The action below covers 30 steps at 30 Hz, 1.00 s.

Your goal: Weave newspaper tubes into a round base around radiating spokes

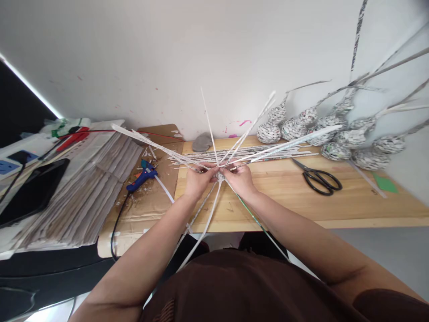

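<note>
Between my two hands is a small woven paper base (220, 176), with long rolled-paper strips (256, 120) fanning out from it on all sides. My left hand (201, 179) grips its left edge, fingers closed around the strips there. On the other side my right hand (239, 179) pinches the base and strips near the centre, thumb close to the left thumb. Some strips hang down toward my lap. Just behind the hands, a bundle of loose paper rolls (281, 153) lies across the wooden board (278, 210).
Black-handled scissors (321, 181) lie to the right. Several woven paper gourds (330, 127) stand along the wall, their loose strips sticking up. At left are a blue glue gun (142, 176) on cardboard (161, 197), a stack of paper (90, 188) and a dark phone (36, 192).
</note>
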Available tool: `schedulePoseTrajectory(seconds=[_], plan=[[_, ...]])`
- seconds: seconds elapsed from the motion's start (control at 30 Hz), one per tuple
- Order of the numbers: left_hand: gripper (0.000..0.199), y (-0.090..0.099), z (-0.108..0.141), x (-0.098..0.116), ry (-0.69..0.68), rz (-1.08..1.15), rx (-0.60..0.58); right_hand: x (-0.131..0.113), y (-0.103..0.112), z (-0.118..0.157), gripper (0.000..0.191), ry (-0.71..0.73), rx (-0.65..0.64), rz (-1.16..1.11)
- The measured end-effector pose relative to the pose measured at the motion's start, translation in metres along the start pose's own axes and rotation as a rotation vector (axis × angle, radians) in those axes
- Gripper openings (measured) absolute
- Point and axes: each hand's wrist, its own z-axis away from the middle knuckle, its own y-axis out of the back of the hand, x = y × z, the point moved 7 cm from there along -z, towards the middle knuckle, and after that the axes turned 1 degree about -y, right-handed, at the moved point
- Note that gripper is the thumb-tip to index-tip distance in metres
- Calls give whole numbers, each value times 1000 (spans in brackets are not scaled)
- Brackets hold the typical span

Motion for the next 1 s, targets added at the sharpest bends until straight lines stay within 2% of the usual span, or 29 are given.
schedulePoseTrajectory(seconds=[0.27, 0.53, 0.67, 0.8, 0.9, 1.0], plan=[[37, 2, -1, 0, -11, -77, -17, 1, -1, -1, 11, 13, -81, 87], [34, 4, 2, -10, 4, -51, 19, 8, 2, -2, 8, -10, -92, 225], [31, 3, 2, -8, -21, -80, 0, 8, 3, -4, 7, -14, -100, 246], [25, 3, 0, -7, -25, -93, -5, 5, -2, -3, 15, -55, -154, 64], [27, 1, -1, -9, 2, -30, -9, 9, -11, 0, 24, -197, -223, -140], [31, -1, 0, -10, 29, 17, -22, 12, -9, 2, 28, -282, -152, -203]])
